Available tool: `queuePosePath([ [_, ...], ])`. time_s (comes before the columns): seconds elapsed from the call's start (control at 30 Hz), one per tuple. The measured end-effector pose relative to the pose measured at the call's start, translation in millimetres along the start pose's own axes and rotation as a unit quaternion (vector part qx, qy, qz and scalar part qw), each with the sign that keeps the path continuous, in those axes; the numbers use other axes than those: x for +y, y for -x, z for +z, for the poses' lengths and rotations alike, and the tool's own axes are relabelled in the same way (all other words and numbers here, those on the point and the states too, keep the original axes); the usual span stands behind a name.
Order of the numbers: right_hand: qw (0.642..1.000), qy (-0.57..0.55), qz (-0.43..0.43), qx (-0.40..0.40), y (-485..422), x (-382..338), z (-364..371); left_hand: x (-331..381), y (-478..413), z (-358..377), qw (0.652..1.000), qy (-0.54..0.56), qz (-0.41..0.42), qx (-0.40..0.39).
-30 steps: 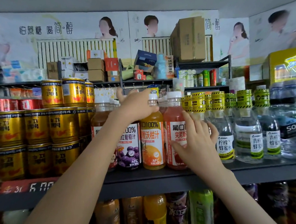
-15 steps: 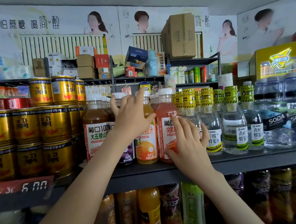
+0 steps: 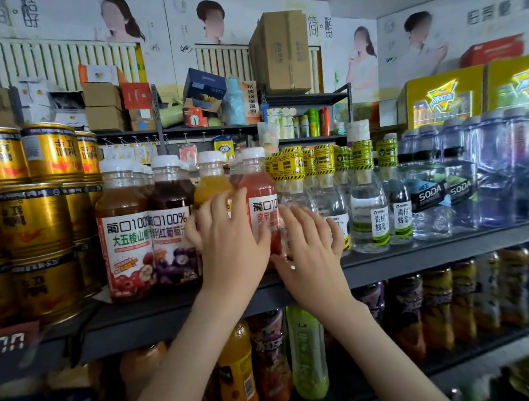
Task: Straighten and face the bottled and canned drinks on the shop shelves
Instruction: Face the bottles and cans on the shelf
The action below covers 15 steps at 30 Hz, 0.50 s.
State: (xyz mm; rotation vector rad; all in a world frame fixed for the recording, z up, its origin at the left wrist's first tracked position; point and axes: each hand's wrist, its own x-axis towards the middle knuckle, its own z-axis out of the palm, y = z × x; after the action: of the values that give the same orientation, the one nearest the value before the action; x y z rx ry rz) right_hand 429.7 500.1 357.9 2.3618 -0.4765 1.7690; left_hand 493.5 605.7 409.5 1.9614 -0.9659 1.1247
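The left hand (image 3: 229,248) is lying open across the front of the orange juice bottle (image 3: 212,184), fingers splayed and only gently curved over its paper label, the thumb reaching left and the little finger resting on the neighbouring red juice bottle (image 3: 258,188). It is pressing on the bottle, not clasping it. The right hand (image 3: 309,256) is likewise open: its nearly straight, spread fingers are lying against the right flank of the red juice bottle and over the clear bottle (image 3: 296,195) just beside it, while the thumb is touching the red bottle low down near its base.

Both juice bottles are standing upright at the front edge of the dark, matte metal shelf (image 3: 443,246). They are smooth, see-through plastic with rounded shoulders, narrow necks and ribbed white screw caps. To their left, touching one another, a dark purple grape juice bottle (image 3: 171,223) and a brownish-red juice bottle (image 3: 125,238) of the same shape are showing white labels with printed fruit.

Further left, squat cylindrical gold cans (image 3: 37,224) with a glossy metallic sheen are sitting stacked three high. To the right of the hands, the row of clear bottles is carrying yellow-and-black striped wraps round the caps, and beyond them ridged, bluish soda bottles (image 3: 430,197) are crowding the shelf. On the shelf below, a pale green bottle (image 3: 308,351) is standing among darker ones. A plain brown cardboard box (image 3: 283,52) is sitting on a rack behind.
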Motion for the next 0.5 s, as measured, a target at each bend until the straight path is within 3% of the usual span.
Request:
queuePosePath([
  [0.07, 1.000, -0.016, 0.018, 0.006, 5.6, 13.8, -9.0, 17.9, 13.8, 5.5, 0.998, 0.061, 0.000, 0.022],
  [0.2, 0.998, -0.012, 0.061, -0.010, 14.8, 55.3, -25.4, 56.8, 30.4, 21.4, 0.987, 0.145, -0.047, -0.058],
  [0.5, 0.996, -0.036, 0.059, -0.052, 17.2, 138.3, -37.1, 95.2, 28.9, 62.8, 0.980, 0.027, -0.187, -0.064],
])
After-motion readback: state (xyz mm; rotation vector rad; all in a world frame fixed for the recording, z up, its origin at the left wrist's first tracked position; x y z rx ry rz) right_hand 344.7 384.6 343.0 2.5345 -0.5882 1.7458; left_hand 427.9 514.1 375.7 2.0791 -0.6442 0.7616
